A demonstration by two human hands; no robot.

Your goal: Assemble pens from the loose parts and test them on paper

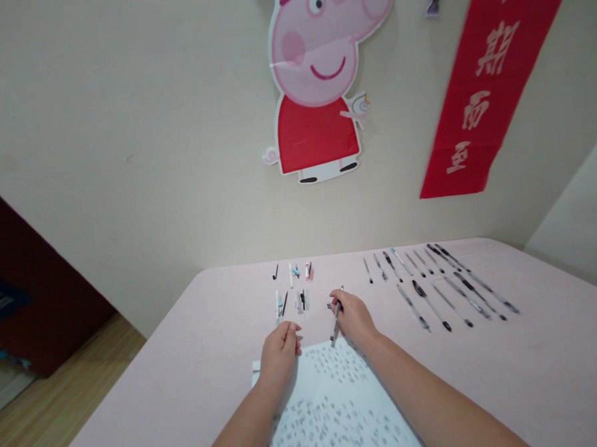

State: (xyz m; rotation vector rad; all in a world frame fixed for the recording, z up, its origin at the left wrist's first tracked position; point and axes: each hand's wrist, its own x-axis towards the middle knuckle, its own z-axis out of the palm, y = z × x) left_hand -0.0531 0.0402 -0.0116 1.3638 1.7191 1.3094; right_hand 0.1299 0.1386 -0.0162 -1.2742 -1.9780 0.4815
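My right hand is closed around a slim pen, held tilted above the top edge of a written-on paper sheet. A small dark piece shows by its fingertips, too small to name. My left hand rests at the sheet's upper left with its fingers curled together; whether anything is inside them is hidden. Just beyond the left hand lie small pen parts and a thin dark refill or pen.
On the pink tabletop, several pens lie in two slanted rows at the right. Several small pieces sit farther back, left of centre. The wall behind bears a cartoon pig cutout and a red banner.
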